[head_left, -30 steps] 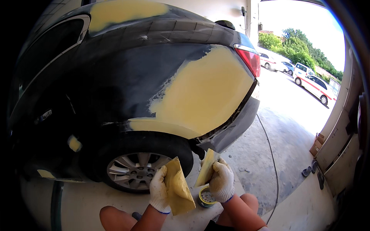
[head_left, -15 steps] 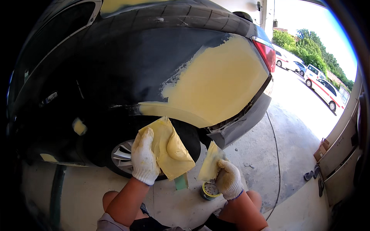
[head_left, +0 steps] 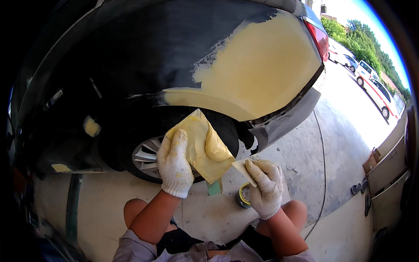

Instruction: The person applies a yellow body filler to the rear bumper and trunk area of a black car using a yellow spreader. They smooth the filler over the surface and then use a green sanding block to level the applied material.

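Note:
My left hand (head_left: pixel 175 163), in a white knit glove, grips a flat square mixing board (head_left: pixel 198 162) coated in yellow body filler. A thick lump of filler (head_left: pixel 217 148) sits toward the board's right side. My right hand (head_left: pixel 265 187), gloved too, pinches a filler spreader (head_left: pixel 244 169) seen nearly edge-on, its left tip close to the board's right corner; whether they touch I cannot tell. Beyond both hands stands a dark car (head_left: pixel 144 56), its rear side panel covered by a broad yellow filler patch (head_left: pixel 262 65) above the wheel arch.
An open tin (head_left: pixel 242 196) stands on the floor below my right hand, near a green patch (head_left: pixel 214 187). The car's rear wheel (head_left: pixel 148 157) is behind my left hand. A dark cable (head_left: pixel 324 174) crosses the floor at right, near some sandals (head_left: pixel 360 187) and a cardboard box (head_left: pixel 371 160).
My view has tipped down, so the car sits higher in the picture. My right hand has turned the spreader from face-on to nearly edge-on and brought it nearer the board.

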`<state>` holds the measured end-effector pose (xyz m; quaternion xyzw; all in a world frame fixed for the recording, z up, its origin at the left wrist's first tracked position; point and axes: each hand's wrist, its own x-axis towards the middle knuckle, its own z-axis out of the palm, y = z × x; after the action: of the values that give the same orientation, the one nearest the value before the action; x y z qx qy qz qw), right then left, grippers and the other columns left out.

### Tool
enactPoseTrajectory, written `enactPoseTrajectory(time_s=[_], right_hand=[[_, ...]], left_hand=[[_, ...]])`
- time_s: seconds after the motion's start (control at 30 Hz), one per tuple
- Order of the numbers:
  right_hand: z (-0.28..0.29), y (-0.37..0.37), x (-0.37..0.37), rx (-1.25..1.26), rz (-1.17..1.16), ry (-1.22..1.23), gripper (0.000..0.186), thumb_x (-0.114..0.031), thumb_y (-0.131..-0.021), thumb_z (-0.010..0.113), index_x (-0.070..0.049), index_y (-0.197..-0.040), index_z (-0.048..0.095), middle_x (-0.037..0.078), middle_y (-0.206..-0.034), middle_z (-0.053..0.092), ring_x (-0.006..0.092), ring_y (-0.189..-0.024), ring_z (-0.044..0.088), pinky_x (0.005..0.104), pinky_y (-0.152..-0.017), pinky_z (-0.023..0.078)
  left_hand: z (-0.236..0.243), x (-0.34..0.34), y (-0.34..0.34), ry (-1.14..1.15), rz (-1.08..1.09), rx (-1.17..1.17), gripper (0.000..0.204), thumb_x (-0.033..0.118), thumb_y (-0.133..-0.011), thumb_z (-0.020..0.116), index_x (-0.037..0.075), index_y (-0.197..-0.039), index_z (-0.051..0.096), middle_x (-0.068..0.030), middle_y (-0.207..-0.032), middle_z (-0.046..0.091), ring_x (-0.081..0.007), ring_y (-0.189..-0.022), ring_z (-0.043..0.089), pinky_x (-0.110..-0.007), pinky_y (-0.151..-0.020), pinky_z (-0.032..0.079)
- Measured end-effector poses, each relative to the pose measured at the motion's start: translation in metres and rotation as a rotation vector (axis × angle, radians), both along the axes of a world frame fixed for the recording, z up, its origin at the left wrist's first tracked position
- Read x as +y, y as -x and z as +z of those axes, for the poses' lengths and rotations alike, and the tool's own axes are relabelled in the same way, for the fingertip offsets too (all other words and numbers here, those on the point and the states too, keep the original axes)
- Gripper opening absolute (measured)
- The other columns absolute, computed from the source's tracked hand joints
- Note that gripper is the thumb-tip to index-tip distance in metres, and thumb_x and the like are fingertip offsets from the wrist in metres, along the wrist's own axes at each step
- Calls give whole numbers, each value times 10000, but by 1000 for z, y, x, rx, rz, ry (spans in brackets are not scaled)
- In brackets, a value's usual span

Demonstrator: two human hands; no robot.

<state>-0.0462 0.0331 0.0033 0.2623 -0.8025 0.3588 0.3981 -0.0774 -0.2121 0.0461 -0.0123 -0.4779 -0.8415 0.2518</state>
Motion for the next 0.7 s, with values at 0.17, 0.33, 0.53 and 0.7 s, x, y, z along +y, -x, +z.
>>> enactPoseTrajectory(time_s=[0.17, 0.33, 0.53, 0.7], right_hand=[[6, 11, -19, 278, -24, -179, 637, -125, -634, 797, -171, -1269, 819, 51, -1180, 699, 332, -1094, 689, 510, -944, 587], [-6, 11, -37, 185, 143, -230, 582, -141, -671, 834, -209, -1249, 809, 33, -1210, 704, 316, -1117, 693, 509, -961, 569], [-16, 19, -30, -159, 158, 37, 519, 43, -839, 724, -174, -1303, 807, 81, -1245, 731, 324, -1128, 712, 441, -1000, 565], [-43, 32, -26, -751, 400, 1016, 435, 20, -1000, 619, -37, -1420, 716, 94, -1234, 762, 249, -1160, 725, 395, -1050, 573]], left_hand=[[-4, 10, -5, 76, 0, -38, 331, 232, -1172, 606, 7, -1410, 649, -79, -1272, 732, -169, -1125, 723, -347, -992, 603], [-13, 4, -6, 242, 121, 59, 326, 188, -1175, 568, -26, -1404, 659, -109, -1278, 739, -185, -1143, 725, -351, -1019, 599], [10, -40, -1, -7, 195, 66, 400, 311, -1180, 560, 43, -1475, 582, -118, -1387, 679, -266, -1215, 727, -449, -1021, 630], [-25, -72, 16, 150, -101, -27, 347, 234, -1160, 538, 9, -1401, 644, -140, -1366, 703, -279, -1165, 739, -436, -1027, 621]])
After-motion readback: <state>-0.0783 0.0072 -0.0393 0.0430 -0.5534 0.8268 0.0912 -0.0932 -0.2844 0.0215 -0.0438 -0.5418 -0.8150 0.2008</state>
